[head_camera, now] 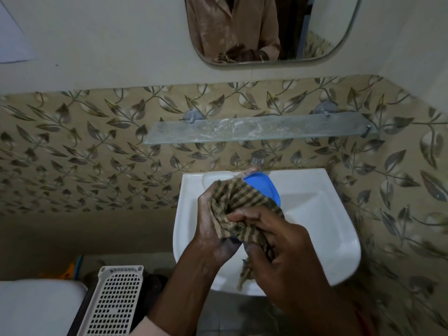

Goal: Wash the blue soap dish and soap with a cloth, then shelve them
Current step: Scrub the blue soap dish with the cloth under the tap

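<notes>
Over the white sink [324,214] I hold the blue soap dish [263,187] tilted on edge, only its upper curved part showing. My left hand [211,229] grips the dish from the left and below. A brown and dark striped cloth [242,204] is draped over the dish, and my right hand [278,243] is closed on the cloth, pressing it against the dish. The cloth's tail [246,272] hangs down into the basin. The soap is not visible.
A glass shelf [254,129] with white soap stains is fixed to the leaf-patterned tiles above the sink. A tap [257,159] sits behind the dish. A mirror [266,30] hangs higher up. A white perforated basket [114,301] stands at lower left.
</notes>
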